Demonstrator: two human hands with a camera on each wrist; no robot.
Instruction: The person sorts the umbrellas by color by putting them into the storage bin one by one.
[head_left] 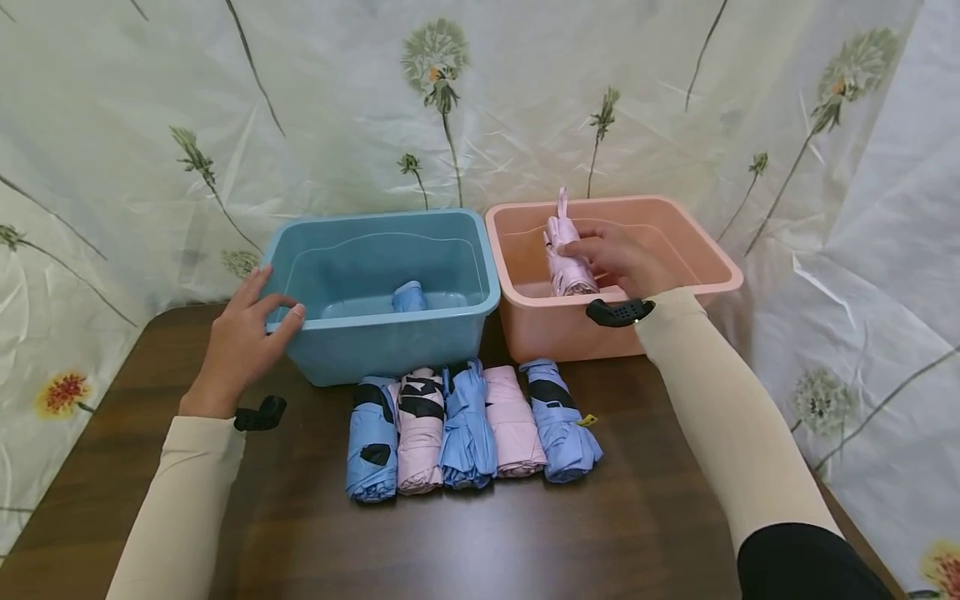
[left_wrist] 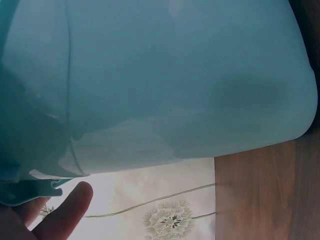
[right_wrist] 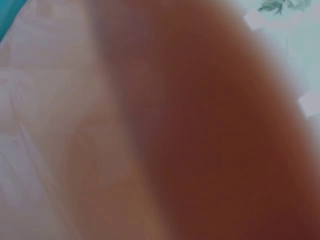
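My right hand point(head_left: 626, 258) grips a folded pink umbrella point(head_left: 567, 262) within the mouth of the orange bin point(head_left: 622, 327). Its wrist strap loop points up and away. In the right wrist view, a blurred finger point(right_wrist: 200, 120) covers most of the picture, with pale pink fabric at its left. My left hand point(head_left: 243, 342) rests at the near left corner of the blue bin point(head_left: 382, 346), fingers loosely extended over the rim. The left wrist view shows a fingertip point(left_wrist: 75, 202) close under that rim. Inside the blue bin lies a folded blue umbrella point(head_left: 408, 297).
A row of several folded umbrellas, blue point(head_left: 372, 446) and pink point(head_left: 512, 425) alternating, lies on the dark wooden table point(head_left: 465, 550) before the bins. One blue umbrella point(head_left: 562, 429) at the right end has a yellow tag. A floral curtain point(head_left: 337, 125) hangs behind the bins.
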